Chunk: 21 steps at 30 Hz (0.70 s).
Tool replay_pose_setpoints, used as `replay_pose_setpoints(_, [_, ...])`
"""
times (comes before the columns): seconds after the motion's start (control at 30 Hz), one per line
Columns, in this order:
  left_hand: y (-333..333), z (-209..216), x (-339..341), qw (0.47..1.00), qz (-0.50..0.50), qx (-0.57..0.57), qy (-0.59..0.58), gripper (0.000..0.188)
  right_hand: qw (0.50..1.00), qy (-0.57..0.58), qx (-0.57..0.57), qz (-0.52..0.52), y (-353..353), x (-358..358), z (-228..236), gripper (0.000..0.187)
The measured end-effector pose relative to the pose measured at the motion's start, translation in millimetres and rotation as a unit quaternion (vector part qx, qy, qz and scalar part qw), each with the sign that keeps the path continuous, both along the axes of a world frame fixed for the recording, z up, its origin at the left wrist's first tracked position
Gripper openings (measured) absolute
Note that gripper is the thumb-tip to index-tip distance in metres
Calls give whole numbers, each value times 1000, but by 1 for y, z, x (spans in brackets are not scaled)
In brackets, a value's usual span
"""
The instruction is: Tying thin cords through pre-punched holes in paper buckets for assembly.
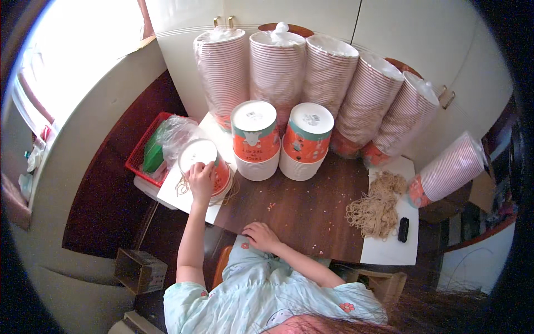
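At the left end of the table an orange and green paper bucket [221,177] stands upside down, its white base upward. My left hand [201,179] rests on the near edge of that base with its fingers bent together; whatever may be between them is hidden. Loops of tan cord [181,187] lie around the lower part of this bucket. My right hand [261,236] lies at the table's near edge, fingers extended and holding nothing. Two short stacks of upturned buckets, a left one [256,143] and a right one [306,143], stand just beyond on the table.
Several tall plastic-wrapped bucket stacks [276,69] line the back, and another stack [446,170] leans at the right. A tan cord pile [375,209] and a black object [403,229] lie on the right white board [389,253]. A red basket [139,150] stands left.
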<state>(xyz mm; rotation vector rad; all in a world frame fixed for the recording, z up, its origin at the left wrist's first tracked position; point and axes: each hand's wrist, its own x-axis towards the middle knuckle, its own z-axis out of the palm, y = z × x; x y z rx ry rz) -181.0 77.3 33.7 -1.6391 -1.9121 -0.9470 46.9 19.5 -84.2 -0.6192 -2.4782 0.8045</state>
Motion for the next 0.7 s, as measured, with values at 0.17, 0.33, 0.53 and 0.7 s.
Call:
replay_pose_setpoints(0.17, [4,-9,3,1000,17,-3,-2,18,1000,16,21,-2,-1,0,-4,21])
replay_pose_setpoints(0.33, [5,-13,-1,1000,9,-1,-12,18,1000,11,16,-6,-1,0,-6,21])
replay_pose_setpoints(0.53, [9,-13,-25,998,-40,-12,-37,14,999,38,17,-21,-4,0,-6,19])
replay_pose_setpoints(0.7, [-2,-6,-28,994,-79,-32,-70,9,999,19,-17,-22,10,-10,-3,18])
